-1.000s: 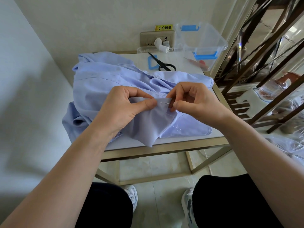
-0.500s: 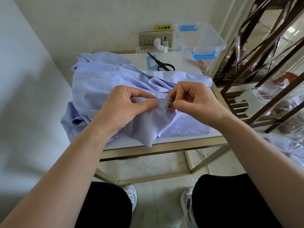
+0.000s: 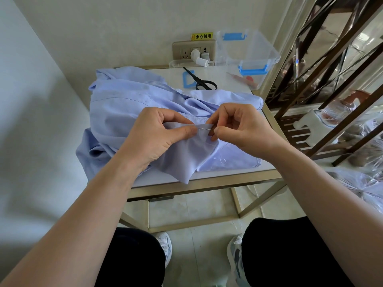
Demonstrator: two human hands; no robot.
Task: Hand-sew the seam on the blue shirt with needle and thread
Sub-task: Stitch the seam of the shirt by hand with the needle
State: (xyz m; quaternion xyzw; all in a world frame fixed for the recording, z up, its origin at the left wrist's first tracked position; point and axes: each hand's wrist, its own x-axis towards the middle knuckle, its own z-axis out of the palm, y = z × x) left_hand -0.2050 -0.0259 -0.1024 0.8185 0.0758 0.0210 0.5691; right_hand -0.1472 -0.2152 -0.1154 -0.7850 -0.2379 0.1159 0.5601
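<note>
A light blue shirt (image 3: 124,104) lies bunched on a small white table (image 3: 267,169). My left hand (image 3: 157,135) pinches a raised fold of the shirt between thumb and fingers. My right hand (image 3: 238,127) grips a thin silver needle (image 3: 205,126) by its right end; the needle lies level, its tip in the fold beside my left thumb. A loose loop of pale thread (image 3: 221,160) rests on the shirt below my right hand.
Black scissors (image 3: 202,80) and a blue clip (image 3: 187,79) lie at the back of the table. A clear plastic box with blue latches (image 3: 248,52) stands at the back right, near a wall socket (image 3: 192,52). A dark wooden rack (image 3: 323,100) stands to the right.
My hands have stayed close together on the fold. More of the needle now shows between my left thumb and my right fingers.
</note>
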